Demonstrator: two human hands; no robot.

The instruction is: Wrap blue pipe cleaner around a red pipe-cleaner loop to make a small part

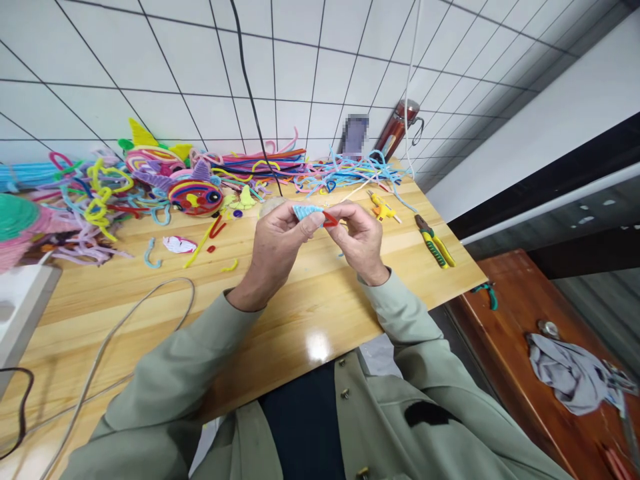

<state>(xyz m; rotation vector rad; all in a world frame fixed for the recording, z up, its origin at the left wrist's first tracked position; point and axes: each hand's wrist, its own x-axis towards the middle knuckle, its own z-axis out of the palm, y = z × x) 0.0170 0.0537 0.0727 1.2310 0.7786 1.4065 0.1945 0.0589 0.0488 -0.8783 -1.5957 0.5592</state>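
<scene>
Blue piece point(306, 212), head view: just above centre of the frame, held up over the counter point(300, 307) between the person's two hands. Left hand point(280, 243) is nearer; the piece sits right at its fingertips, off its upper right side. Left hand is closed to a pinch, thumb along the lower edge of the piece, fingers behind it.

Long axis runs roughly left to right across the frame, dipping slightly to the right. Right end faces the right hand point(360, 240) and meets a red strip point(331, 219). Those two look to be touching, or nearly; can't tell if they're joined. Right hand is also pinched down, thumb and forefinger on the red strip, other fingers curled. So the key relation is end to end: blue on the left, red on the right, fingertips facing across the seam.

Looks: blue piece is pale, small, flat-ish, ribbed in close rows, wider at the left end. Fuzzy, probably pipe cleaner. Judging by that, it should bend easily if squeezed. Red strip is bent to a narrow V, tip pointing right. Underside of both is hidden by the thumbs.
</scene>
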